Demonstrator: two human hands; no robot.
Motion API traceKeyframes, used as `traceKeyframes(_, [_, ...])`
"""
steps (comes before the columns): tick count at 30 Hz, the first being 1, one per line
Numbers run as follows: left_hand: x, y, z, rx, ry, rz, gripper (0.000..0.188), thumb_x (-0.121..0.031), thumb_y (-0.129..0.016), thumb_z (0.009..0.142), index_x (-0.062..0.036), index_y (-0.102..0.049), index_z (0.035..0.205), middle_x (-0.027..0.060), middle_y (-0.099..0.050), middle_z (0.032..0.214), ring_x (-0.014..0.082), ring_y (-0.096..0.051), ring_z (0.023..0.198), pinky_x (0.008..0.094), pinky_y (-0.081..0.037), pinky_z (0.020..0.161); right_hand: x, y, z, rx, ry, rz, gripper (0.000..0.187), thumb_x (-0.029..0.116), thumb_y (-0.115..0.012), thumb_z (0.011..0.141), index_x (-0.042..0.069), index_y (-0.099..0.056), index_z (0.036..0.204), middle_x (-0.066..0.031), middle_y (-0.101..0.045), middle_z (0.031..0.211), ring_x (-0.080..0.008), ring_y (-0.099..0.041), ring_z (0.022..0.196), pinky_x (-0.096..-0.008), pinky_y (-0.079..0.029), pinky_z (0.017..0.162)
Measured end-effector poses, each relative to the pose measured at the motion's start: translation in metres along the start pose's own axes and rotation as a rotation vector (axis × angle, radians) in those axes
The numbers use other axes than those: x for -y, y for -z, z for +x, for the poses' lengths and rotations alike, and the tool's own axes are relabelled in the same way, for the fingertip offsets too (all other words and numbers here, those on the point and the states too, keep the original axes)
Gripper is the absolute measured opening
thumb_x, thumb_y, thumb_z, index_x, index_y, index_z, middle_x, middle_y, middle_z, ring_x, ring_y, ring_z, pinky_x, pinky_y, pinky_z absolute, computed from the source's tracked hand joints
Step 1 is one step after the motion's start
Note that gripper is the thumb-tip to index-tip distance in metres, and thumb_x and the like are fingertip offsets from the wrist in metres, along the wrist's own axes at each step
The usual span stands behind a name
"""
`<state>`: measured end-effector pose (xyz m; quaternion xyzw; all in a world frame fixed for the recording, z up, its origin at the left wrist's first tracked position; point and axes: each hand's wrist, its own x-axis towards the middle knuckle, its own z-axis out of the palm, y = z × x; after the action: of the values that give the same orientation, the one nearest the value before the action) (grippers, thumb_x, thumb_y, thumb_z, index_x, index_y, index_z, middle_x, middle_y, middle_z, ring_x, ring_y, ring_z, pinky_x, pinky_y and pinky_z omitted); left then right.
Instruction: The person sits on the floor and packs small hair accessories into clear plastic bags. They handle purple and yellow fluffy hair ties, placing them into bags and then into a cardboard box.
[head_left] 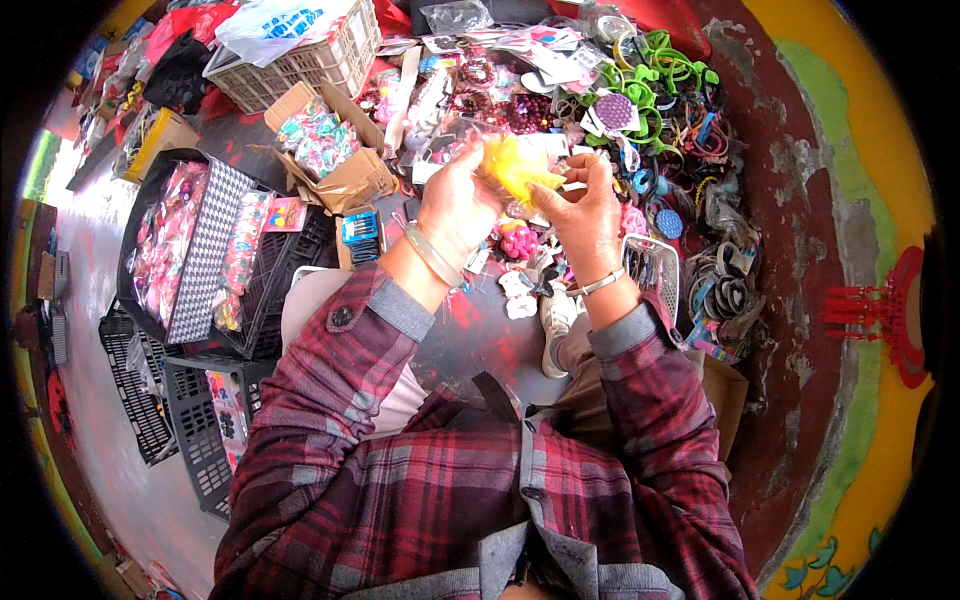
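Note:
Over the pile in front of me, my left hand (462,203) and my right hand (585,208) hold a bright yellow, soft-looking item (520,168) between them. It looks fluffy or crumpled, and its exact kind cannot be made out. The left fingers lie behind it and are partly hidden, with clear plastic near the fingertips. Thumb and fingers of the right hand pinch its lower right edge. Just below the hands sits a pink beaded bundle (518,241), with small white pieces (518,295) lower down.
Hair accessories heap up ahead, with green headbands (655,80) at right. An open cardboard box (325,145) of wrapped goods and a beige crate (300,60) stand ahead-left. Black baskets (205,420) and a houndstooth-patterned box (205,255) are at left. A worn wall (800,300) bounds the right.

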<state>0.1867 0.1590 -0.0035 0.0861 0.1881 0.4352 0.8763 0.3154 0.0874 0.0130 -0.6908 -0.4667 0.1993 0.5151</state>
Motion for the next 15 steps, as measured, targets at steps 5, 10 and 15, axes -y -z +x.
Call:
traceKeyframes(5, [0.001,-0.002,-0.001,0.025,-0.023,0.009,0.029,-0.027,-0.039,0.094,-0.0025,-0.050,0.107,0.0114,-0.056,0.108,0.0249,-0.053,0.104,0.0408,-0.039,0.094,-0.009,0.006,0.003,-0.045,0.250,-0.132,0.022,0.014,-0.074,0.067,0.004,-0.061,0.081,-0.0045,-0.057,0.073,-0.0111,-0.055,0.062,-0.0246,-0.046,0.056])
traceKeyframes(10, [0.001,-0.008,-0.007,0.076,-0.023,0.119,0.025,-0.020,-0.048,0.091,-0.0019,-0.050,0.109,0.0109,-0.057,0.105,0.0247,-0.056,0.099,0.0390,-0.043,0.089,-0.009,0.004,-0.001,0.073,-0.066,0.223,0.012,0.009,-0.071,0.072,0.002,-0.065,0.079,-0.0028,-0.061,0.067,-0.0074,-0.055,0.059,-0.0216,-0.046,0.055])
traceKeyframes(15, [0.005,-0.015,-0.014,0.133,0.004,0.212,0.026,-0.012,-0.054,0.087,-0.0011,-0.050,0.109,0.0103,-0.059,0.102,0.0228,-0.058,0.095,0.0364,-0.045,0.085,0.004,0.001,-0.005,0.103,-0.162,0.205,0.011,0.008,-0.067,0.077,-0.001,-0.063,0.084,-0.0020,-0.062,0.069,-0.0046,-0.052,0.055,-0.0174,-0.042,0.049])
